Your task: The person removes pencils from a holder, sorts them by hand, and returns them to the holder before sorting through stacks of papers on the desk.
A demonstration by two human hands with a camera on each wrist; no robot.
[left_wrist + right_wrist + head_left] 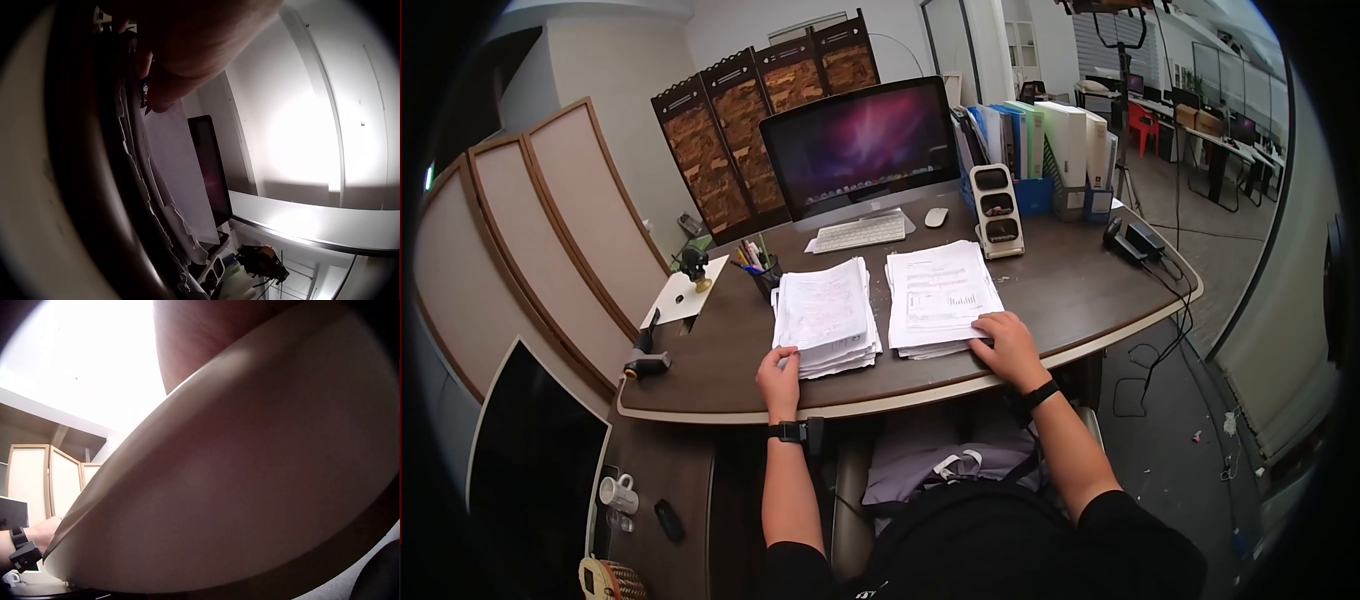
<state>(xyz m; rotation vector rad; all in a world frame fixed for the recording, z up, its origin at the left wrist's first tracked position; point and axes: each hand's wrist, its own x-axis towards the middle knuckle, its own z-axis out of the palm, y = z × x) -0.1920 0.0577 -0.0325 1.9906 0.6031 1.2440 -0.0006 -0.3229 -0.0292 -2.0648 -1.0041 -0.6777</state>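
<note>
Two stacks of printed paper lie side by side on the dark desk. At the near left corner of the left stack (825, 310), the left hand (778, 380) pinches the sheet edges between thumb and fingers; the left wrist view shows its fingertips at the paper (172, 156). The right hand (1008, 350) rests on the near right corner of the right stack (940, 295), fingers relaxed over the top sheet. In the right wrist view the desk's edge (206, 487) hides the right fingers.
Behind the stacks are a monitor (860, 150), a keyboard (860, 232) and a mouse (937, 217). A pen cup (767, 275) stands left of the papers. Right of them are a three-slot holder (998, 210), binders (1065, 150) and a black telephone-like device (1122, 242).
</note>
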